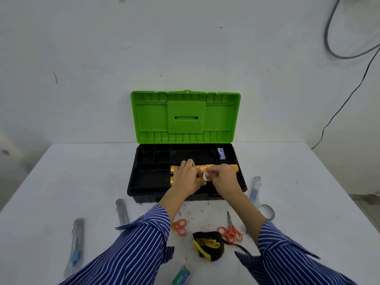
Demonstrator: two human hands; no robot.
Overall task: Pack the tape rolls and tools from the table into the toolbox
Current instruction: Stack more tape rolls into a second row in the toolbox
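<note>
Both hands work over the toolbox (144, 194): right hand (224, 177) fingers pinch a white tape roll (205, 176); left hand (186, 175) fingers curl on the yellow rolls (174, 169). Next, I think, seat it beside them.

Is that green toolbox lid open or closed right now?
Open. The green lid stands upright behind the black tray, showing its ribbed inside, and the tray's compartments lie exposed with yellow tape rolls in them.
</note>
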